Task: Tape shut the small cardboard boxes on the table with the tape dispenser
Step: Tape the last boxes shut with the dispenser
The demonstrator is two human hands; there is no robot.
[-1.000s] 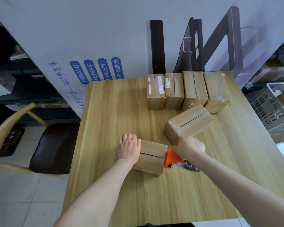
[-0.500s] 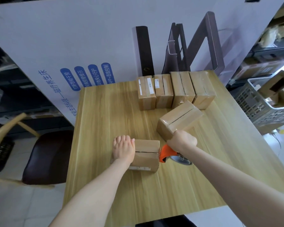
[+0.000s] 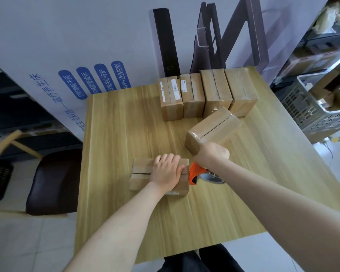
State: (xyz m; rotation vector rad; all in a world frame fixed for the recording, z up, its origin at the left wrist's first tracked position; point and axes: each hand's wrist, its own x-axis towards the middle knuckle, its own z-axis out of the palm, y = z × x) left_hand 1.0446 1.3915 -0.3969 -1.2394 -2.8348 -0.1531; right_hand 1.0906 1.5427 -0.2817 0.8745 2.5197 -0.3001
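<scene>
A small cardboard box (image 3: 141,170) lies on the wooden table (image 3: 114,134), its top seam running left to right. My left hand (image 3: 166,170) presses flat on the box's right half, fingers straight. My right hand (image 3: 211,155) grips the handle of the orange tape dispenser (image 3: 196,173), whose mouth touches the box's right end. Its tape roll (image 3: 212,177) shows under my wrist. A second box (image 3: 212,130) lies at an angle just behind my right hand. Several more boxes (image 3: 206,93) stand in a row at the table's far edge.
A large white printed carton (image 3: 67,55) and dark metal frame parts (image 3: 230,36) lean behind the table. A chair with a dark seat (image 3: 51,181) stands at the left. A grey plastic crate (image 3: 318,103) holding cardboard sits at the right.
My left hand slid from the box's left end to its right half, next to the dispenser. The dispenser stays against the box's right end. The camera tilted a little.
</scene>
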